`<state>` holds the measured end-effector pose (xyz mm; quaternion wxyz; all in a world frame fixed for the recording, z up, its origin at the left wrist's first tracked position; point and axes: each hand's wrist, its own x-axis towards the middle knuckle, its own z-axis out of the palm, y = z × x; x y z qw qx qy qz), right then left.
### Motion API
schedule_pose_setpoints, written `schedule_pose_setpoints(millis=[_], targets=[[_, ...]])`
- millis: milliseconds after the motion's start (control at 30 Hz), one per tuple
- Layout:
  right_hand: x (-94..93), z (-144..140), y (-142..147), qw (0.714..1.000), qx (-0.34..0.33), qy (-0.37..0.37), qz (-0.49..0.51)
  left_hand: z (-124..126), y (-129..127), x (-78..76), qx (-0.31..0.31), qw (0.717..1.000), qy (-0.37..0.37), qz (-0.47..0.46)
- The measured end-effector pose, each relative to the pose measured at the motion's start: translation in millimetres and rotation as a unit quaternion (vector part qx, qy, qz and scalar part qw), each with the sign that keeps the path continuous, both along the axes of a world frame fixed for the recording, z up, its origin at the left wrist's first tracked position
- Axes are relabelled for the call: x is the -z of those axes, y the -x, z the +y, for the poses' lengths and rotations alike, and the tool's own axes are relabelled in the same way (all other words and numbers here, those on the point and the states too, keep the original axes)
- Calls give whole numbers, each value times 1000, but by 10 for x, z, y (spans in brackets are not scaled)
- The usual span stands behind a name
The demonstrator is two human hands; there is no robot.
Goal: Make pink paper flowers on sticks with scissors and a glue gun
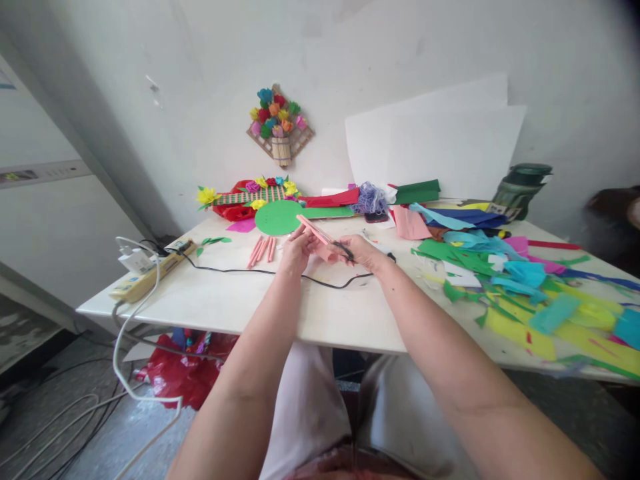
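Pink paper strip being worked, several rolled sticks already made

The long pink paper strip (pixel 314 231) sits mid-surface, pinched by the left hand (pixel 296 250); the right hand (pixel 361 252) grips a dark tool against it. Finished pink rolled paper sticks (pixel 263 251) lie at nine o'clock, loose coloured paper scraps (pixel 520 283) at three o'clock on the white surface (pixel 240 300).

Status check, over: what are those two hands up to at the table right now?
Left hand and right hand both gripping a rolled pink paper strip. More pink paper rolls lie left on the white table. Black cable under hands.

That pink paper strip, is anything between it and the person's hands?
Nothing visible. The left hand and right hand both grip the pink paper strip directly, above the white table and the black cable.
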<state>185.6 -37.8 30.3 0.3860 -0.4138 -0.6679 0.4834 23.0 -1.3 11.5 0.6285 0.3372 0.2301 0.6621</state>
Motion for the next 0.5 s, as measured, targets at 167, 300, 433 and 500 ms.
schedule_pose_setpoints(millis=[167,300,433,500], targets=[[29,22,-2,1000,9,5,4,3,6,0,0,1000,2,0],[55,41,12,1000,22,15,9,3,5,0,-6,1000,7,0],[40,19,46,999,50,7,13,13,7,10,-3,1000,0,-1],[35,7,58,998,63,-6,19,24,13,21,-2,1000,-4,-2]])
